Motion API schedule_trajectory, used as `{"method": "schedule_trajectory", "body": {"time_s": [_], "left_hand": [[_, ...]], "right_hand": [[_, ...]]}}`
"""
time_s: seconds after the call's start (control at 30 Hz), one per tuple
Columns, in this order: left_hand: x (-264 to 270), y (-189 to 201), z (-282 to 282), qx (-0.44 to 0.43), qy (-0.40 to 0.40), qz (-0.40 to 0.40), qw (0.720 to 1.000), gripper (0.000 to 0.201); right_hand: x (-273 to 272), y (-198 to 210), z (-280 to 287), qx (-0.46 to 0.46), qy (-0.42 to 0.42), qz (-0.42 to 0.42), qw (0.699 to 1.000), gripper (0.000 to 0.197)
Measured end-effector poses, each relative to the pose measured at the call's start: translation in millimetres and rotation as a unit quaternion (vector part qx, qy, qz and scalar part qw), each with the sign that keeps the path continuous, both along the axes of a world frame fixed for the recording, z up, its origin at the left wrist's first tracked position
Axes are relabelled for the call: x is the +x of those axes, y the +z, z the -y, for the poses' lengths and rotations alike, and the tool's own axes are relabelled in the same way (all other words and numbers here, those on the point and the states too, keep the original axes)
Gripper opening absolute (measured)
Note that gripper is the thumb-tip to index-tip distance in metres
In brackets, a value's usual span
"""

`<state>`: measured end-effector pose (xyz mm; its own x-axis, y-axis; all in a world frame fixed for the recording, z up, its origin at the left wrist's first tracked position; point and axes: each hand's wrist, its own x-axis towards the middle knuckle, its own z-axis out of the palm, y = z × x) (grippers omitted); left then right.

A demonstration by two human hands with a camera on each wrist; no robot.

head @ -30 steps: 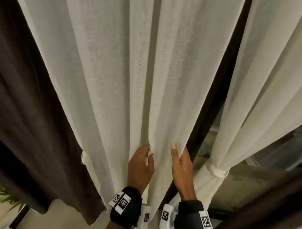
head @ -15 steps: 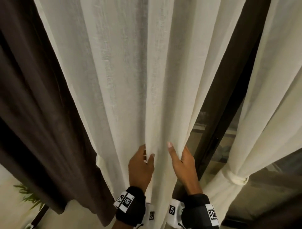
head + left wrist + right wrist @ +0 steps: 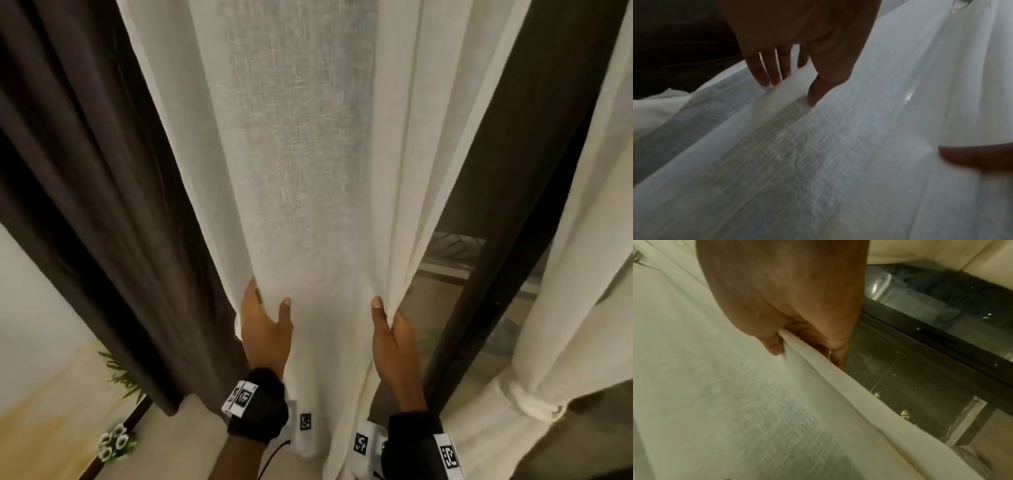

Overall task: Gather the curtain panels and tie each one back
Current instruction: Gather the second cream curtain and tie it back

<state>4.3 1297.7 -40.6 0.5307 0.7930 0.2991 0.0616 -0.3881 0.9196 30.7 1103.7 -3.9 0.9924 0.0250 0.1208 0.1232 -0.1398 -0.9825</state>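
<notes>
Left hand (image 3: 265, 330) pinches the sheer curtain panel's (image 3: 318, 192) left edge; right hand (image 3: 394, 337) grips its right edge. Brown drape (image 3: 92, 192) hangs left of the left hand, tied panel (image 3: 561, 308) right of the right.

a pale wall (image 3: 30, 291) stands at the left, with a green plant (image 3: 120, 373) and small white flowers (image 3: 113, 442) low beside it. at the right, a dark window frame (image 3: 479, 325) holds glass (image 3: 941, 293) and fine mesh screen (image 3: 900, 378).

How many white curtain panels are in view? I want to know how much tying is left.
2. One white panel hangs in the middle, loose, held at its edges by the left hand and right hand. The other white panel, at right, is already tied back. More may be out of view.
</notes>
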Motion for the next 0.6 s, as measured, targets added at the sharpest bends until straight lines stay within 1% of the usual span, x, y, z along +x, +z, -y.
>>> {"method": "schedule_trajectory", "body": {"time_s": [0.03,0.07,0.1,0.17,0.2,0.23,0.27,0.3,0.33,0.37,0.4,0.43,0.47,0.5,0.53,0.57,0.6], "left_hand": [[-0.1,-4.3,0.9,0.013,-0.033,-0.013,0.999,0.043],[-1.8,-8.4,5.6,0.037,-0.058,-0.018,0.997,0.029],[-5.3,-11.4,13.2,0.064,-0.085,-0.016,0.994,0.019],[-13.5,-16.6,33.6,0.097,-0.149,-0.007,0.984,0.015],[-18.0,-18.1,42.2,0.108,-0.189,0.002,0.976,0.017],[-22.3,-17.7,48.2,0.119,-0.23,0.012,0.966,0.02],[-25.4,-17.6,48.9,0.132,-0.26,0.03,0.956,0.022],[-27.4,-17.0,42.2,0.154,-0.268,0.05,0.95,0.023],[-28.0,-16.3,32.7,0.18,-0.246,0.078,0.949,0.021],[-29.8,-13.5,21.4,0.198,-0.191,0.105,0.956,0.019],[-33.3,-11.0,8.5,0.201,-0.119,0.122,0.965,0.017],[-34.8,-11.0,-6.5,0.193,-0.041,0.126,0.972,0.018],[-37.1,-8.3,-19.8,0.17,0.04,0.112,0.978,0.027],[-37.5,-7.6,-32.8,0.134,0.101,0.09,0.982,0.042],[-37.7,-10.7,-49.3,0.094,0.124,0.061,0.986,0.058],[-34.3,-17.8,-65.2,0.058,0.112,0.031,0.992,0.066],[-27.8,-25.8,-77.8,0.04,0.071,0.004,0.997,0.062]], "right_hand": [[-1.3,-1.8,-1.6,0.001,0.015,0.006,1.0,0.035],[-2.4,-3.3,-3.5,0.002,0.036,0.011,0.999,0.037],[-4.1,-3.6,-7.4,0.0,0.058,0.015,0.998,0.043],[-5.6,-3.5,-15.5,-0.03,0.086,0.025,0.996,0.068],[-6.8,-2.6,-21.0,-0.049,0.092,0.032,0.994,0.081],[-7.7,-2.2,-26.9,-0.058,0.093,0.038,0.993,0.088],[-8.4,-1.9,-33.6,-0.054,0.089,0.042,0.994,0.088],[-7.8,-1.8,-40.0,-0.044,0.075,0.042,0.995,0.08],[-6.1,-1.9,-43.9,-0.038,0.058,0.041,0.997,0.067],[-3.7,-2.5,-46.7,-0.041,0.039,0.041,0.998,0.049],[-1.8,-3.6,-48.6,-0.047,0.02,0.038,0.998,0.032],[-1.1,-3.8,-50.5,-0.05,0.002,0.033,0.998,0.021],[-1.7,-6.0,-52.1,-0.052,-0.017,0.03,0.998,0.018],[-1.5,-7.7,-52.0,-0.059,-0.033,0.033,0.997,0.02],[-1.8,-10.0,-56.9,-0.073,-0.054,0.035,0.995,0.024],[-2.2,-11.5,-61.2,-0.085,-0.077,0.031,0.993,0.027],[-2.5,-12.5,-62.3,-0.088,-0.096,0.026,0.991,0.029]]}}
